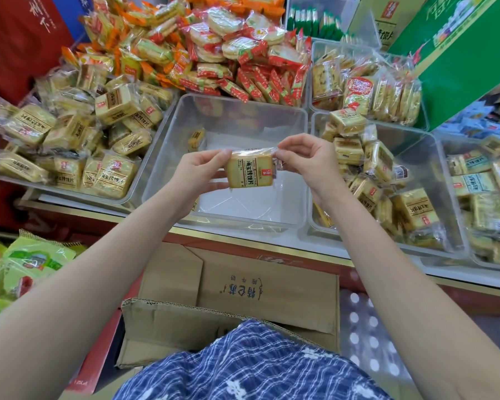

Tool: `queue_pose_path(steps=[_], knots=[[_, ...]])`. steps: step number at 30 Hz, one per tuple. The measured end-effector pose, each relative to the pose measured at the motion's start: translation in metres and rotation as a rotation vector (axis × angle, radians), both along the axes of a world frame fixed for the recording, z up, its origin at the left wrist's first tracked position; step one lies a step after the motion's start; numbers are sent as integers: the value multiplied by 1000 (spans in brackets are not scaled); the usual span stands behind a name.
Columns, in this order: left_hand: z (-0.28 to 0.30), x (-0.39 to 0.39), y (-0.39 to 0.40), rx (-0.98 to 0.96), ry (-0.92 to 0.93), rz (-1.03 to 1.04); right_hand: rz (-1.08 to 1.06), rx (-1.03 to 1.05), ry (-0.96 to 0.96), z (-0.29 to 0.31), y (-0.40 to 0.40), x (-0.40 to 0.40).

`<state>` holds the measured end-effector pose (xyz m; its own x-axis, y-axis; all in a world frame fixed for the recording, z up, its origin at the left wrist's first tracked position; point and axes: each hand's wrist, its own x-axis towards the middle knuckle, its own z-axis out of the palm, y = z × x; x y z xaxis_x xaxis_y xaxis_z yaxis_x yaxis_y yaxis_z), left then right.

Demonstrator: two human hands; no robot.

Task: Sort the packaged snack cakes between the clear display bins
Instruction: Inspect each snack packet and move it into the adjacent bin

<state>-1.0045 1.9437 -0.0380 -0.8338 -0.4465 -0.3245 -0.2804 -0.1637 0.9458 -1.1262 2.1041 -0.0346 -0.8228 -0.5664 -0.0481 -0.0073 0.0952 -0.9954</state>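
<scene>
I hold one yellow packaged snack cake (pixel 250 171) above the middle clear bin (pixel 286 217). My left hand (pixel 198 176) grips its left side, fingers curled round the wrapper. My right hand (pixel 306 158) pinches the wrapper's right end. The middle bin is almost bare, with one yellow packet (pixel 197 137) at its back left. The left clear bin (pixel 129 197) is heaped with the same yellow packets. The right clear bin (pixel 456 246) holds several yellow packets too.
Behind the bins lie piles of orange packets (pixel 145 50) and red packets (pixel 243 62). A green carton (pixel 462 59) leans at the back right. A brown cardboard box (pixel 243 298) stands below the counter edge, with green snack bags (pixel 26 264) at the left.
</scene>
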Motion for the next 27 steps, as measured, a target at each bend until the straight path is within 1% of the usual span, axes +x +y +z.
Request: queue_pose_path(steps=[4,6,10,15,17,19,21,24,27], knots=[[-3,4,3,-78,51,2,75,36,11,2,5,-1],[-3,4,4,-84,57,8,73,60,26,3,6,0],[-1,-1,8,-22,18,-35,-36,-26,-112,2,7,1],[-2,-7,15,28,-64,-28,-123,-8,-198,0,11,2],[-5,-11,17,18,-116,14,-106,33,-252,1,17,1],[-5,-14,17,61,-130,69,-41,85,-315,0,25,2],[-3,-16,16,141,-118,88,-34,58,-388,-1,31,4],[-1,-12,17,274,-74,-31,-152,-50,-447,-5,31,6],[-5,-5,19,331,-74,-141,-237,-113,-449,-10,30,9]])
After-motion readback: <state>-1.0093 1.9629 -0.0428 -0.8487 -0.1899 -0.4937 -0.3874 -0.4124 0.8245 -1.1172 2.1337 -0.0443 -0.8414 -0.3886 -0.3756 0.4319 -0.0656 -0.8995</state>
